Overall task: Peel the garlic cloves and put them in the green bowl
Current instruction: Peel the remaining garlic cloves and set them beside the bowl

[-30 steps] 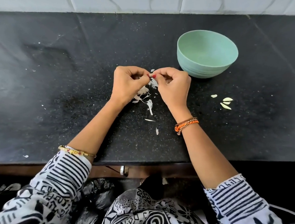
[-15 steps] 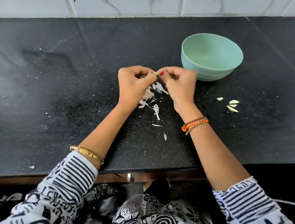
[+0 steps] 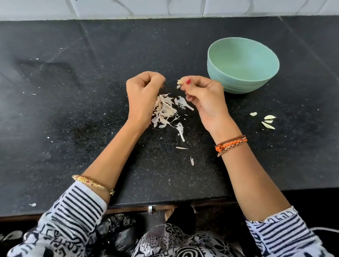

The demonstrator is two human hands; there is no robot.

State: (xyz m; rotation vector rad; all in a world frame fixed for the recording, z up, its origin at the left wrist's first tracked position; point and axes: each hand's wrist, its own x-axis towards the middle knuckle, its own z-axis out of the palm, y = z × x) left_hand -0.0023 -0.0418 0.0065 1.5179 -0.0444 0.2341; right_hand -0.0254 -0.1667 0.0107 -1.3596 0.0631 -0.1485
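- A black speckled countertop (image 3: pixel 71 132) fills the view, backed by a white marble-veined tiled wall (image 3: pixel 159 2) along its far edge.
- A person in a black-and-white patterned top with striped sleeves (image 3: pixel 75 208) works at the counter's near edge, both forearms reaching over it.
- The green bowl (image 3: pixel 241 67) stands upright to the right of centre, just beyond the right hand; nothing can be made out inside it.
- The left hand (image 3: pixel 142 94) hovers over the pile of skins, fingers curled in together; whether they hold a scrap of skin cannot be told. A gold bangle (image 3: pixel 93 185) circles that forearm.
- The right hand (image 3: pixel 204 97), apart from the left, pinches a garlic clove (image 3: pixel 180 81) between thumb and forefinger, the red-painted nail just beside it. The clove sits above the counter, near the bowl's left side. Orange and brown wristbands (image 3: pixel 230 144) ring the wrist.
- A heap of papery garlic skins (image 3: pixel 166 111) lies on the counter between the two hands, with loose slivers trailing toward the near edge.
- A few pale garlic pieces (image 3: pixel 267 121) lie to the right of the right wrist, in front of the bowl and well apart from the skins.
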